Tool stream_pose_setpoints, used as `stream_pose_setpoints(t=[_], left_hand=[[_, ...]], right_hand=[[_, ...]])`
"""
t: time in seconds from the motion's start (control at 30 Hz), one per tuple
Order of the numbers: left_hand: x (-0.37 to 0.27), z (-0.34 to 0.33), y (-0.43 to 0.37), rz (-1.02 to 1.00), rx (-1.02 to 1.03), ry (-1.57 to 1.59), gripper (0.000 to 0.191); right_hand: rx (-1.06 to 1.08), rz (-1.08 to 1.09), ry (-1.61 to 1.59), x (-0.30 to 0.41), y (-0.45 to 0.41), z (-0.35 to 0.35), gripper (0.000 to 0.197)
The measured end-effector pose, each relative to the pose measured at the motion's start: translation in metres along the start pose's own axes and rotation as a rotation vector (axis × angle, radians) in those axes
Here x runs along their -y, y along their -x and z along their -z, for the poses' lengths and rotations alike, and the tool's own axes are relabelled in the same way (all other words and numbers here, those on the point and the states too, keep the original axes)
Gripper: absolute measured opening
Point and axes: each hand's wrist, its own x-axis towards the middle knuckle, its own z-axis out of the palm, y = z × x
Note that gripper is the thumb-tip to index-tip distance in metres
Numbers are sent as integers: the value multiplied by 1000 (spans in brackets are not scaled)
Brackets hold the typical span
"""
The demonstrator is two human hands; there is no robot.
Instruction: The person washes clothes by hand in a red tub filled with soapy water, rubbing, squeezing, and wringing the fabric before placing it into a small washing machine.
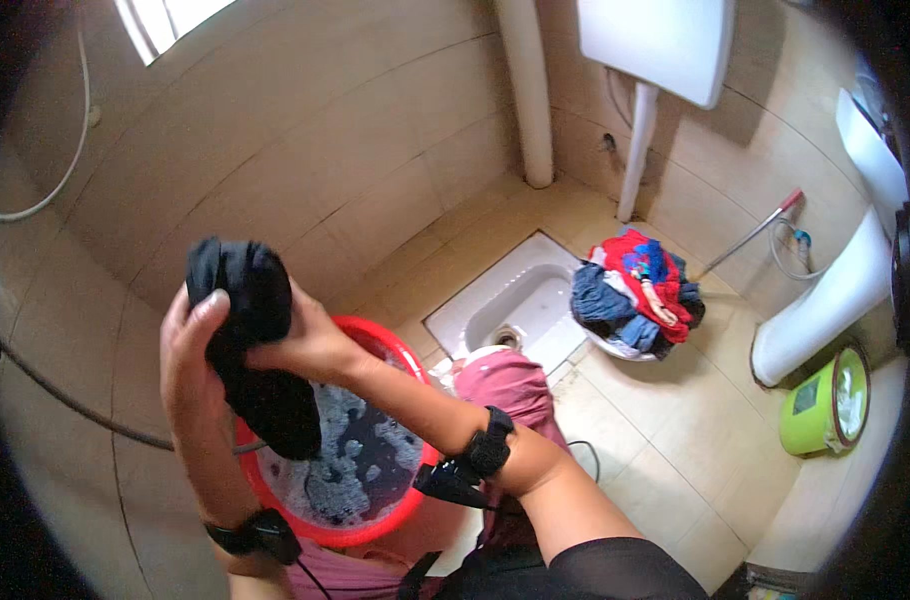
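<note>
Both my hands grip a bunched dark wet cloth (263,300), raised at the left over a red plastic basin (417,352). My left hand (188,337) wraps its left side, with the thumb across the front. From the right, my right hand (308,337) grasps the cloth, its fingers partly hidden by the fabric. A lower part of the cloth hangs down in front of the basin's suds. Dark water with white foam (342,457) fills the basin, which stands between my legs.
A white squat toilet (455,311) is set in the tiled floor beyond the basin. Right of it, a heap of clothes (642,289) overflows a white basin (620,349). Farther right are a mop-like handle (755,229), a sink pedestal (822,300) and a green bin (807,412). A hose (72,405) crosses the left.
</note>
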Motion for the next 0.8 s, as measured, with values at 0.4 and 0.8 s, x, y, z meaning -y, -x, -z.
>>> stream_pose_setpoints(t=[0.4,0.8], left_hand=[[3,-227,-60,-12,469,-131,61],[71,-266,-39,96,792,-288,61]], right_hand=[[-673,-32,483,214,50,200,41],[-948,-939,1854,100,251,441,94]])
